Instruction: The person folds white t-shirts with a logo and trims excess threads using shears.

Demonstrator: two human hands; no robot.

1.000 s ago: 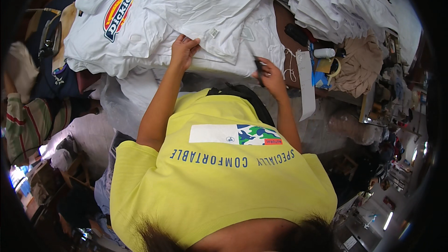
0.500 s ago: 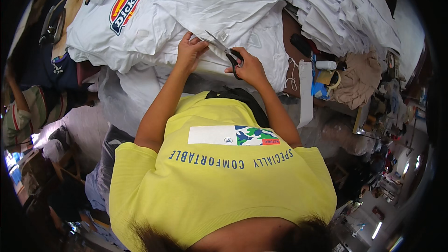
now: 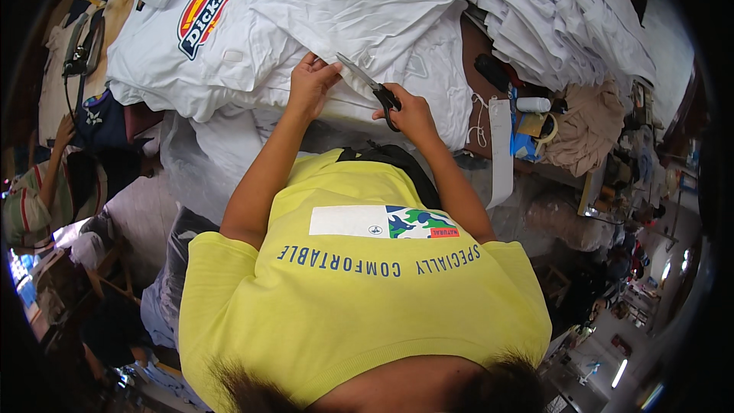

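My left hand (image 3: 310, 80) presses on the edge of a white garment (image 3: 367, 8) spread over a table. My right hand (image 3: 417, 115) grips black-handled scissors (image 3: 376, 88), blades pointing up-left, their tips close to my left fingers and over the white cloth. A white shirt with a colourful oval logo (image 3: 206, 8) lies to the left on the same pile. My yellow T-shirt fills the lower part of the view.
A heap of folded white cloth (image 3: 566, 23) sits at the right, with a beige cloth (image 3: 585, 134), a tape roll (image 3: 547, 130) and a white strip (image 3: 501, 153) hanging off the table edge. Another person in a striped top (image 3: 38, 199) is at the far left.
My right hand has come left from the table's right side, now holding the scissors, and has brought the blades up beside my left hand. My left hand has stayed on the cloth.
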